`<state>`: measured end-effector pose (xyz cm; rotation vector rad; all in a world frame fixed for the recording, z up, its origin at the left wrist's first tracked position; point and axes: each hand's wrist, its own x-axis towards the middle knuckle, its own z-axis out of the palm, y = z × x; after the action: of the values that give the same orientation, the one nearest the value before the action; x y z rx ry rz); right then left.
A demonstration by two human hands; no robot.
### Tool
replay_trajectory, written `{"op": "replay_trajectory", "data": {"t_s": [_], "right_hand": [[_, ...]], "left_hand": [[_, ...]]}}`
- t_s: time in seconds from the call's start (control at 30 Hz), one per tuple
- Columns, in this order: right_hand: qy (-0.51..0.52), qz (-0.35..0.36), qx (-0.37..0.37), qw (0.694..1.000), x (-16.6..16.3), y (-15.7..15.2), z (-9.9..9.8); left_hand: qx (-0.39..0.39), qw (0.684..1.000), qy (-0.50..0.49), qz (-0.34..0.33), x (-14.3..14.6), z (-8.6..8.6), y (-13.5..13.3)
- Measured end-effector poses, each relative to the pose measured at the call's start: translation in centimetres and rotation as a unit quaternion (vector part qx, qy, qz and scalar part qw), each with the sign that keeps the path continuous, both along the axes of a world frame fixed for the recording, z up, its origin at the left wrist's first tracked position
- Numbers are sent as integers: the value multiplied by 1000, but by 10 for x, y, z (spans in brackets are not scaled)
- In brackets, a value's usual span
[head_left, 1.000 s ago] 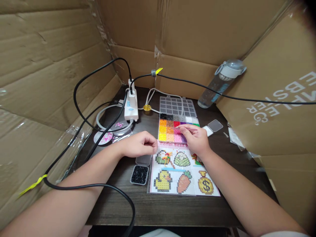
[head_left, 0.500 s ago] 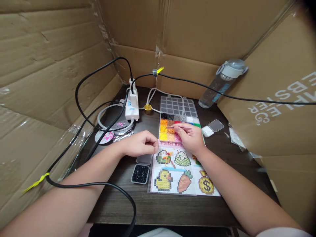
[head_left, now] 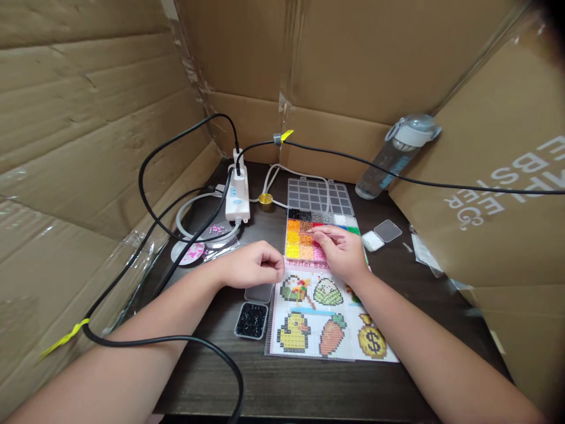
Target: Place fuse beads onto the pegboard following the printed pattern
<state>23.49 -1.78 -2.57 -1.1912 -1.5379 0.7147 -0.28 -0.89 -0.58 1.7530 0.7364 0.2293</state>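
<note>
My right hand point(head_left: 342, 253) pinches thin tweezers point(head_left: 318, 233), whose tip reaches into the orange compartments of an open bead box point(head_left: 304, 238) with many coloured sections. My left hand point(head_left: 251, 265) rests curled in a loose fist on the table, touching the left edge of a pattern sheet point(head_left: 326, 321) printed with pixel pictures: a duck, a carrot, a money bag. Whether those fingers hold anything is hidden. Just below the left hand sits a small open case of black beads point(head_left: 251, 320).
The bead box's clear lid point(head_left: 320, 196) lies open behind it. A white power strip point(head_left: 237, 193) with black cables, a gold cap point(head_left: 265, 201), a water bottle point(head_left: 392, 154), a small white case point(head_left: 380, 235) and pink bead pieces point(head_left: 192, 252) surround the work. Cardboard walls enclose the dark table point(head_left: 300, 383).
My right hand has shifted left over the bead box, carrying the tweezers' tip from the red and pink sections to the orange ones. The camera tilted slightly. The left hand stayed put.
</note>
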Motion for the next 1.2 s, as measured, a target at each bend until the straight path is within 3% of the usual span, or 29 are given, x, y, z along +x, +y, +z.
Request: {"op": "replay_trajectory", "data": {"t_s": [0.47, 1.2], "right_hand": [[21, -77, 23, 997, -5, 7, 1], [30, -38, 4, 999, -7, 9, -2]], "left_hand": [[-18, 1000, 9, 2, 2, 2, 0], [5, 1000, 2, 1, 2, 1, -1]]}}
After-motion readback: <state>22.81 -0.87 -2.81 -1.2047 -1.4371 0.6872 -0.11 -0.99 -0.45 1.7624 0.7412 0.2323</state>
